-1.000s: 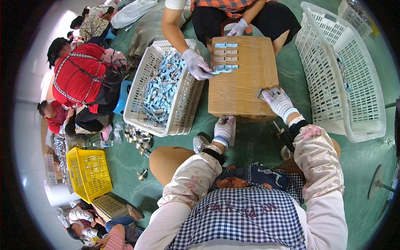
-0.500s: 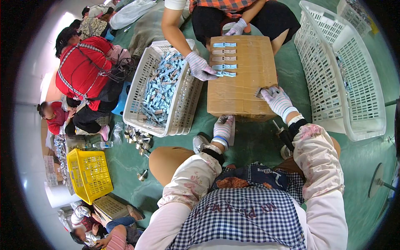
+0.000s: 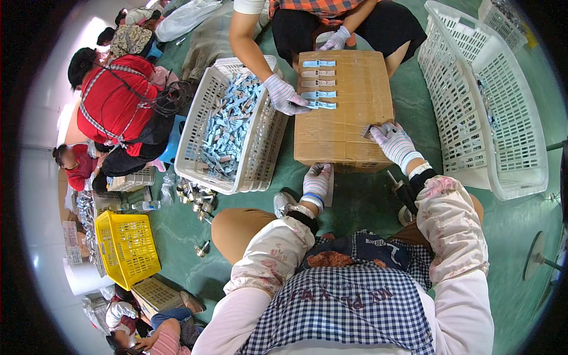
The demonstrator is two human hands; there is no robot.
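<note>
A taped brown cardboard box [image 3: 343, 130] stands between me and a person opposite. Gloved in striped white, my right hand [image 3: 395, 145] rests at the box's right side, fingers closed around a small grey-brown piece [image 3: 369, 131] whose kind is unclear. My left hand [image 3: 317, 182] is closed at the near edge, beside a pale strip [image 3: 330, 190]; whatever it grips is hidden. On the box top, several peg-like clips lie in a column, pale blue ones [image 3: 318, 63] and pinkish ones [image 3: 318, 74]. The other person's gloved hand [image 3: 286, 96] touches the lowest blue clip [image 3: 319, 105].
Left of the box, a white basket [image 3: 189, 139] holds many blue and pinkish clips. A taller white basket [image 3: 458, 112] stands on the right. Metal parts [image 3: 198, 198] lie on the green floor near a yellow basket [image 3: 127, 248]. Other people sit along the left.
The lowest blue clip has straightened under the other person's fingers. My hands keep their places. At the left, the person in red has leaned further left.
</note>
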